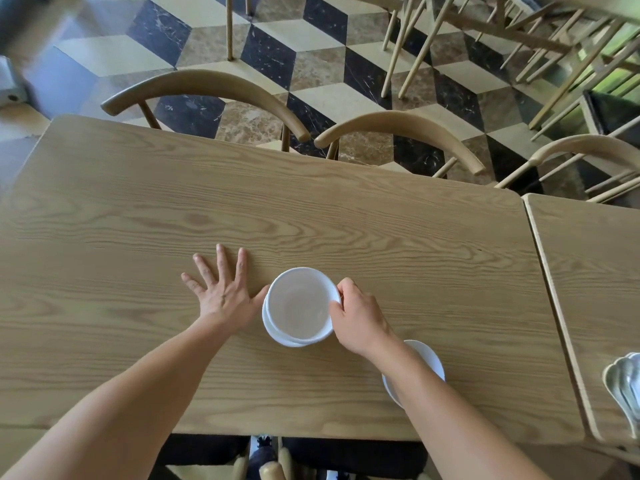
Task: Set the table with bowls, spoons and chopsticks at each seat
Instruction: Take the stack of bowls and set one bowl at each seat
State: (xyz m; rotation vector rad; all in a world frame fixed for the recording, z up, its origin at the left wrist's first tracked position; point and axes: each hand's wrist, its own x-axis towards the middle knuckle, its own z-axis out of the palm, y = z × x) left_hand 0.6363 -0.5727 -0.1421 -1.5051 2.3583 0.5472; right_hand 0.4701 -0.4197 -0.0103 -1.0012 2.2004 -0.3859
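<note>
Right now your left grip (221,296) lies flat on the bench (311,209), fingers straight and spread. It holds nothing, and its thumb touches the left side of the stack of white bowls (299,306). Your right grip (360,317) pinches the right rim of the stack's top bowl, fingers curled over the edge. The rim of a lower bowl (273,332) shows at the stack's near-left side; whether the top bowl has lifted clear of it cannot be told. A single white bowl (427,358) sits right of the stack and nearer to you, partly hidden under your right forearm. Well right of the stack, white spoons (623,382) lie piled on a second bench (588,271). Beyond the stack, two wooden chairs (207,81) stand at the bench's far edge.
</note>
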